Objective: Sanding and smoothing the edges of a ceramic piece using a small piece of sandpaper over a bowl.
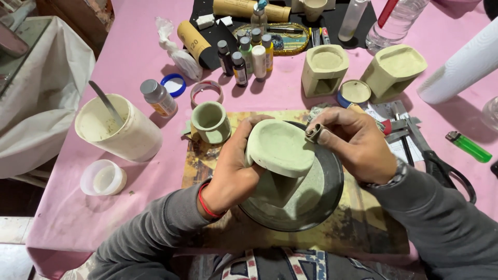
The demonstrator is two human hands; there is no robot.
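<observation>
Pale green plaster burner (280, 148) sits clamped in the left hand (233, 171) over the dark round tray (327, 192), while the right hand (353, 142) pinches what looks like folded sandpaper (314, 133) at its rim, so sanding seems underway and calls for light, even strokes.

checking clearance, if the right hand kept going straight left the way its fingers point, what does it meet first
The right hand, pinching a folded bit of sandpaper, would meet the rim of the pale green cast piece held by the left hand; they look almost touching.
</observation>
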